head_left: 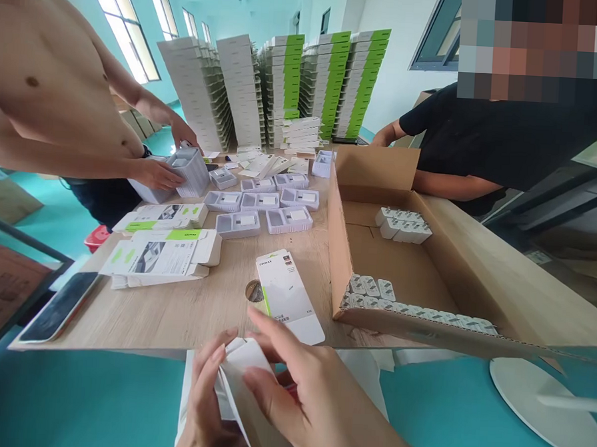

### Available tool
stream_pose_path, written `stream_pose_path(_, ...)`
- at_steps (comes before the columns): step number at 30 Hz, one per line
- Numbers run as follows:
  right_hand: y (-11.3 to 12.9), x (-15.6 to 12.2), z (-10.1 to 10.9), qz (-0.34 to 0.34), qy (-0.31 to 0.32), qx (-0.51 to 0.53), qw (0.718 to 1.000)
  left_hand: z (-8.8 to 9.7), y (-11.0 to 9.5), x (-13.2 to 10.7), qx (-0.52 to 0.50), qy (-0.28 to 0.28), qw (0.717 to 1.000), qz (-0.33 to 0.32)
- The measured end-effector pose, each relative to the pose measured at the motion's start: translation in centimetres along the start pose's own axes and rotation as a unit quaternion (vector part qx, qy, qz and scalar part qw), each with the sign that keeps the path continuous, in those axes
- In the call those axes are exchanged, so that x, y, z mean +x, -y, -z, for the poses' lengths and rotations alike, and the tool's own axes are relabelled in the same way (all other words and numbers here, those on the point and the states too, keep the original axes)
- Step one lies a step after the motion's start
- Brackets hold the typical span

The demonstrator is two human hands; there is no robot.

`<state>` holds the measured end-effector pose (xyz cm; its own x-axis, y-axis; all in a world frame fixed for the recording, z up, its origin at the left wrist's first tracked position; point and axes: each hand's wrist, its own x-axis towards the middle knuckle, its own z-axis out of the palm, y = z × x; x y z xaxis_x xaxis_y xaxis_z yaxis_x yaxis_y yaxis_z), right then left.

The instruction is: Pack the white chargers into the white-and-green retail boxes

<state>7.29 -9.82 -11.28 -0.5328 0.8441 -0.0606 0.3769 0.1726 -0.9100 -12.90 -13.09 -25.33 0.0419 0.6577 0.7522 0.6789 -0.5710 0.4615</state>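
A white carton, tilted below the table's near edge, is between my two hands. My left hand wraps round its left side with bent fingers. Across its right face lies my right hand, thumb pressed on the panel and index finger reaching over the top. Part of the carton is hidden by my fingers. Just beyond, a flat white printed carton with a green edge rests beside a round hole in the table.
On the right stands an open cardboard box with white chargers inside. Plastic trays, printed cartons and a phone lie leftward. Tall carton stacks rise behind. One person handles trays; another sits at right.
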Motion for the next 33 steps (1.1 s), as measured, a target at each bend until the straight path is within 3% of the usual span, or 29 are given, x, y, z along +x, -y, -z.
stream_pose_path(3,-0.1,0.1,-0.2,0.003,-0.025,-0.077,0.997,0.2,0.4,0.1,-0.015,0.014,0.998,-0.066)
stream_pose_path(11,-0.9,-0.1,-1.6,0.031,-0.130,-0.154,0.979,0.6,0.3,0.1,0.005,0.062,0.995,-0.074)
stream_pose_path(15,-0.6,0.1,-1.5,0.016,-0.123,-0.169,0.978,0.7,0.0,0.9,0.028,0.041,0.994,-0.099)
stream_pose_path(19,0.0,0.7,-1.1,-0.038,-0.125,-0.249,0.960,0.5,-0.4,1.3,0.044,0.077,0.989,-0.115)
stream_pose_path(23,0.5,1.5,-1.1,-0.093,-0.101,-0.292,0.946,0.4,-0.6,1.3,0.071,0.101,0.984,-0.127)
stream_pose_path(28,0.6,1.8,-0.5,-0.113,-0.077,-0.253,0.958,0.6,0.0,1.3,0.066,0.101,0.985,-0.123)
stream_pose_path(33,0.9,0.7,1.4,-0.059,0.045,-0.162,0.984,0.7,0.0,1.8,0.052,0.074,0.994,-0.058)
